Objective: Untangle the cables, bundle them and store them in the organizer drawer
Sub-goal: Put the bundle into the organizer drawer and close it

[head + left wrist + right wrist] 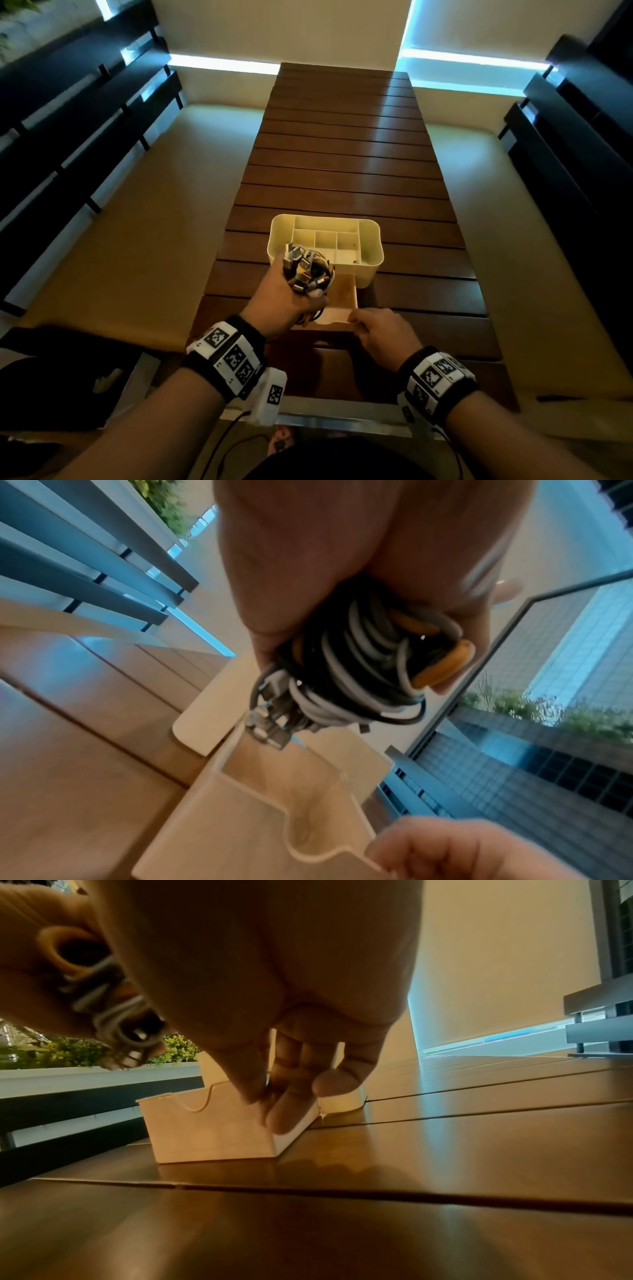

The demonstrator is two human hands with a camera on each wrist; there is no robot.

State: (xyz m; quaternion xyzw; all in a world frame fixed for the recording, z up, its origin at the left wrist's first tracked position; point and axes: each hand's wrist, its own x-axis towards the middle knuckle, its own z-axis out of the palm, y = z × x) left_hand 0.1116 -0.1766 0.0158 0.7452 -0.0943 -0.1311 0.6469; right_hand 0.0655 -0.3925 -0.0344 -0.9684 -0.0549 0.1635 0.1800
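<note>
My left hand (pixel 284 308) grips a coiled bundle of black, white and orange cables (pixel 306 270), plugs pointing up, just above the pulled-out drawer (pixel 346 291) of the cream organizer (pixel 371 240). In the left wrist view the cable bundle (pixel 359 669) hangs in my left hand (pixel 308 547) over the drawer (pixel 240 818), whose inside looks bare. My right hand (pixel 380 330) holds the drawer's near right corner. In the right wrist view the right hand's fingers (pixel 291 1112) lie on the side wall of the drawer (pixel 212 1134) and the thumb sits at its top edge.
The organizer stands on a long slatted wooden table (pixel 342 154), with several open compartments on top. Cushioned benches (pixel 137 205) run along both sides of the table. Dark slatted railings (pixel 68 120) line the left and right edges.
</note>
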